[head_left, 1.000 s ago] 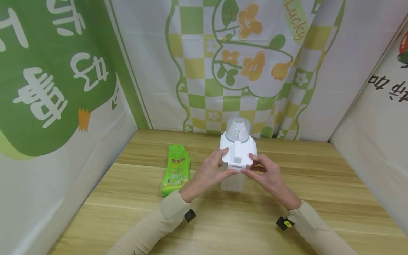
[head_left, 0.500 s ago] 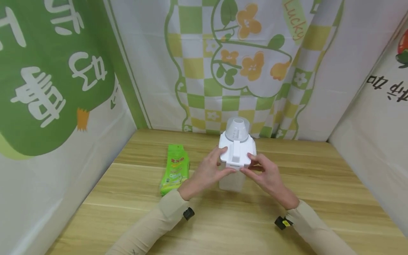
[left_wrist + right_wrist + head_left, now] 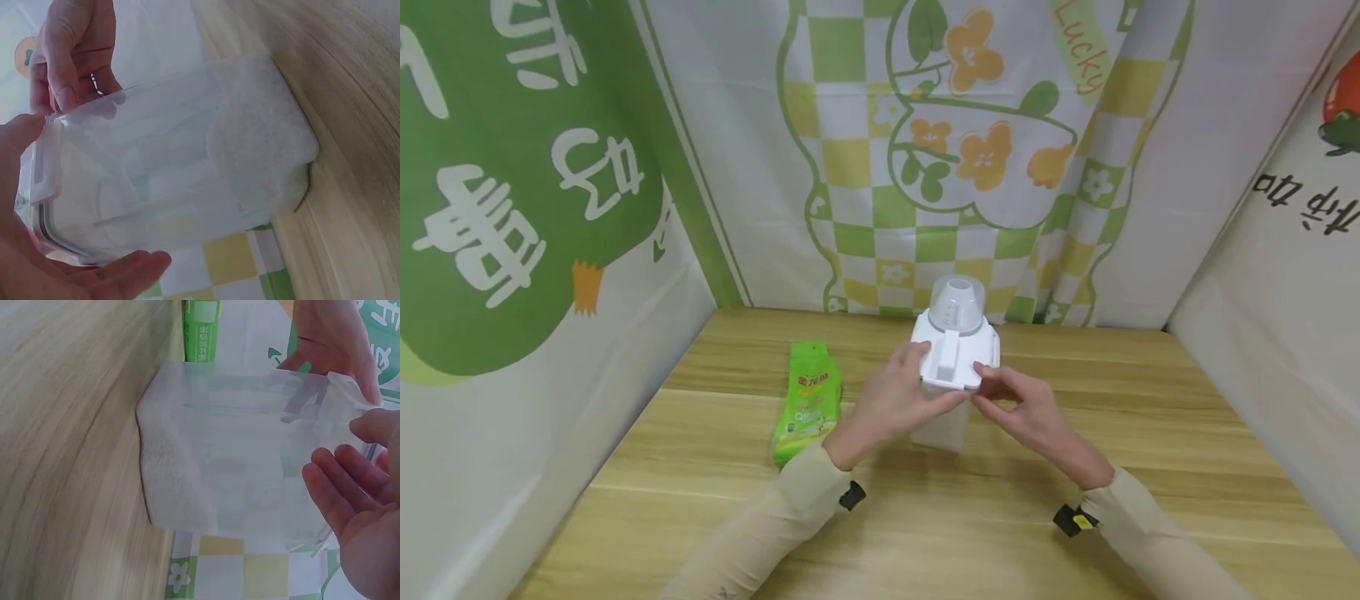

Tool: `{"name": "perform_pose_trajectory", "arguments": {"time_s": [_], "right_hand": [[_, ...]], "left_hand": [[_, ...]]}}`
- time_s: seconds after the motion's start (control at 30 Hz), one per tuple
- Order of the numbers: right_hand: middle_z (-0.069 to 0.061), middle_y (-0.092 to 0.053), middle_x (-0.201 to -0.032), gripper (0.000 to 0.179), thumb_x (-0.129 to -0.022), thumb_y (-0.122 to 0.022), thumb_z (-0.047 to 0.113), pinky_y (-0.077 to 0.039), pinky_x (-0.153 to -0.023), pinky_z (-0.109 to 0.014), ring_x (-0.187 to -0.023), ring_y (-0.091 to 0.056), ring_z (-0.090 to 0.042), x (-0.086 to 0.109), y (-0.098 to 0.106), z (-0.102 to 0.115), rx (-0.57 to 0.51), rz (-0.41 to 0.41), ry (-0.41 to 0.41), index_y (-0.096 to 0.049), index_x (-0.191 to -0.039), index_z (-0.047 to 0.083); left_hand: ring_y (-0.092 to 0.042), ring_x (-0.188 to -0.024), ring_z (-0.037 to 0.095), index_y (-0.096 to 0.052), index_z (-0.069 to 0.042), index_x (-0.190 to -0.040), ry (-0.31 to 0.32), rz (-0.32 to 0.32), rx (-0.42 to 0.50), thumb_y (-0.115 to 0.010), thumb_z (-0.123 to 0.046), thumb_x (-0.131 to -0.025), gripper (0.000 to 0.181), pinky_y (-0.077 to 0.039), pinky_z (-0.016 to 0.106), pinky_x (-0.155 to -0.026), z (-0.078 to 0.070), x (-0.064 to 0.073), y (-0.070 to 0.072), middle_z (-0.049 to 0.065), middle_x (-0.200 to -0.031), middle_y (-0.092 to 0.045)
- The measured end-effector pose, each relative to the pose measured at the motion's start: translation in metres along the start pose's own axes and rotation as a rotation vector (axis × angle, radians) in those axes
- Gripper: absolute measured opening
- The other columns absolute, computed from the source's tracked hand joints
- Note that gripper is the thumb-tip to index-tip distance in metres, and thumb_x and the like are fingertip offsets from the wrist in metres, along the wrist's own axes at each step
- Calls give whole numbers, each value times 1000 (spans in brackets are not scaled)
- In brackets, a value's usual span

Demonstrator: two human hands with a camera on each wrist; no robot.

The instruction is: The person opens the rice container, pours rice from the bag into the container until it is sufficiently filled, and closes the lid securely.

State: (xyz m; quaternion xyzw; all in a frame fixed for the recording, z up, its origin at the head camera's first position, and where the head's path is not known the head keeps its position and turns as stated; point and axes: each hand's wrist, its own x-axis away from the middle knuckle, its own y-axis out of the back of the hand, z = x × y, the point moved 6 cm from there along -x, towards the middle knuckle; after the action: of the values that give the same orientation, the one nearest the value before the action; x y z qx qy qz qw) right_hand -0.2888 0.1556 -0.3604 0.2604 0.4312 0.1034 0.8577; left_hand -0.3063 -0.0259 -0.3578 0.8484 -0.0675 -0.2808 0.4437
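A clear rice storage container point(image 3: 942, 427) stands upright on the table, with white grains point(image 3: 262, 125) that look like rice at its bottom. Its white lid point(image 3: 972, 354) is on, and a clear measuring cup point(image 3: 957, 306) sits on the lid's far end. My left hand point(image 3: 891, 398) grips the lid's left edge, its thumb reaching across to the front. At the front right corner, my right hand point(image 3: 1036, 414) pinches the lid between thumb and finger. A white front clip point(image 3: 47, 164) lies under the left thumb in the left wrist view.
A crumpled green rice bag point(image 3: 808, 408) lies left of the container, close to my left forearm. The wooden table point(image 3: 1112, 533) meets a patterned cloth wall point(image 3: 861, 192) behind the container. Printed cloth walls also stand at left and right.
The front clip, which stuck out beyond the lid's edge, no longer shows there in the head view. Both thumbs have shifted slightly right along the front; the head view has turned a little.
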Motion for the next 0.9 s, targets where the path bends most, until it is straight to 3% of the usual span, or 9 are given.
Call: {"name": "perform_pose_trajectory", "arguments": {"time_s": [0.2, 0.37, 0.5, 0.67, 0.77, 0.9], "right_hand": [[-13, -74, -101, 45, -81, -72, -10, -59, -77, -22, -87, -72, -19, 2, 1, -7, -17, 71, -21, -63, -124, 1], [-15, -73, -109, 42, -84, -70, -8, -59, -78, -22, -93, -72, -16, 0, 7, -6, -3, 122, -24, -64, -125, 1], [-11, -74, -107, 37, -87, -69, -4, -60, -74, -25, -90, -73, -18, -4, 15, -4, 63, 153, -58, -66, -122, 6], [-6, -75, -94, 26, -90, -68, 3, -60, -70, -28, -85, -73, -19, -9, 24, -7, 118, 145, -113, -68, -115, 9], [-4, -74, -87, 23, -88, -69, 1, -60, -68, -27, -80, -72, -17, -11, 28, -10, 133, 112, -104, -69, -111, 7], [-6, -71, -91, 25, -86, -70, -3, -60, -70, -27, -81, -69, -15, -13, 32, -12, 128, 92, -74, -68, -110, 3]], "left_hand": [[-62, -97, 26, -40, -14, -140, 42, -33, -102, -57, -76, -80, 87, -55, 34, -69, -2, -1, 0, 18, -138, -47], [-61, -102, 27, -49, -13, -131, 28, -73, -176, -58, -77, -79, 83, -56, 38, -71, -6, -2, 2, 18, -130, -54], [-62, -93, 26, -52, -11, -123, 4, -93, -264, -59, -73, -80, 76, -56, 35, -63, -13, -2, 4, 19, -119, -59], [-59, -87, 22, -50, -12, -122, 23, -45, -283, -59, -68, -82, 69, -52, 30, -59, -13, 0, 6, 18, -114, -58], [-60, -92, 23, -47, -14, -127, 45, -8, -254, -59, -67, -83, 70, -53, 30, -61, -11, 1, 7, 19, -120, -57], [-60, -100, 26, -46, -16, -130, 60, 24, -225, -61, -63, -83, 68, -55, 34, -67, -10, 4, 11, 21, -127, -54]]}}
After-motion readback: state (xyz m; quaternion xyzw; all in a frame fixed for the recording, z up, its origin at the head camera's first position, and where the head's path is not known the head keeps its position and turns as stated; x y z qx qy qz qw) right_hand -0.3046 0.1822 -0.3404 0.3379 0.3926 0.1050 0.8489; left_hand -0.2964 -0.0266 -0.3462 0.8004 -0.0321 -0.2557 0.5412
